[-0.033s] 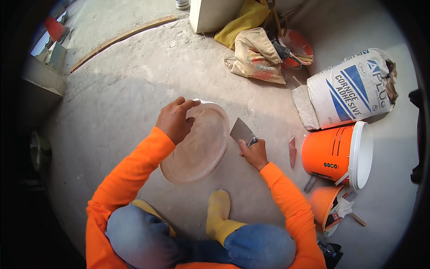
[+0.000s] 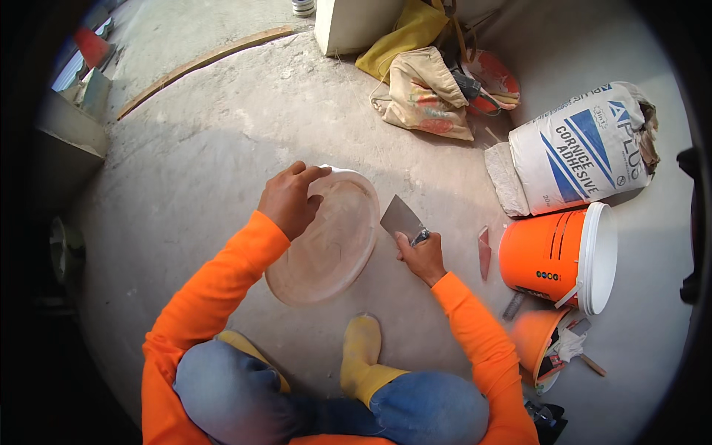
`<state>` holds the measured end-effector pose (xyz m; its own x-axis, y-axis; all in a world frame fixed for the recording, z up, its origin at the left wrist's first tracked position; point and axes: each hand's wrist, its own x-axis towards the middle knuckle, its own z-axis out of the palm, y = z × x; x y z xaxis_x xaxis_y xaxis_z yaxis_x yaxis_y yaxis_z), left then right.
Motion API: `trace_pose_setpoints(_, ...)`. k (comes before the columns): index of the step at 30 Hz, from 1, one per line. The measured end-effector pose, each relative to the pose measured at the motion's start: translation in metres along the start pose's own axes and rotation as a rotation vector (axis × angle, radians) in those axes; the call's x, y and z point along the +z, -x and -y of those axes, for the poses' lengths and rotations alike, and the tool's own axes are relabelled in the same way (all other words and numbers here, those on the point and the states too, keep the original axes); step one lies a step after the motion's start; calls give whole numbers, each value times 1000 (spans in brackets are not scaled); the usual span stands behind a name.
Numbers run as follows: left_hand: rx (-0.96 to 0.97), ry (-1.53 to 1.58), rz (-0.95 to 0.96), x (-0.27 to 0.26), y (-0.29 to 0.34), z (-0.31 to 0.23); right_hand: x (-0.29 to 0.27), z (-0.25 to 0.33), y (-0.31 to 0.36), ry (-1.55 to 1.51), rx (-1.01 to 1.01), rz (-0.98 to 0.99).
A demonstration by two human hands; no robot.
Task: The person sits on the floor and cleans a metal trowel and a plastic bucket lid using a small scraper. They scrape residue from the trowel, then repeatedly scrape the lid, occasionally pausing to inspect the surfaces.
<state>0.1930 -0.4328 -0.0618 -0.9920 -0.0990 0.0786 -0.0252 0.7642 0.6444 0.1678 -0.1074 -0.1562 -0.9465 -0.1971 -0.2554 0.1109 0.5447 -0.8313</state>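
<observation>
The floor (image 2: 423, 311) carries everything. At the right is the sack (image 2: 586, 148), white and blue; just nearer the person, the orange bucket (image 2: 540, 248) with a white rim. The round disc (image 2: 326, 252) is between the boots (image 2: 361, 356) and the cloth bag (image 2: 423, 96), near the middle. The left hand (image 2: 291, 194) has curled fingers at its far rim; whether they grip, I cannot tell. The right hand (image 2: 424, 256) is closed around the scraper (image 2: 403, 219), its blade just beside the disc.
</observation>
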Motion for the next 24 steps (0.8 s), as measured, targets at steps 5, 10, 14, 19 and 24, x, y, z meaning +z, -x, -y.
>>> trace_pose_setpoints(5, -28, 23, 25, -1, 0, -2, 14, -5, 2, 177, -121, 47)
trace_pose_setpoints(10, -61, 16, 25, -2, 3, -4, 35, -27, 4, 228, -196, -60)
trace_pose_setpoints(14, -79, 19, 8, -1, 5, -3, 57, -46, 19, 225, -185, -192)
trace_pose_setpoints(19, -117, 10, 18, 0, 3, -3, 94, -56, 35, -41, 15, -392)
trace_pose_setpoints(24, -180, -11, 30, 1, 8, 2, 125, -42, 37, -138, 232, -426)
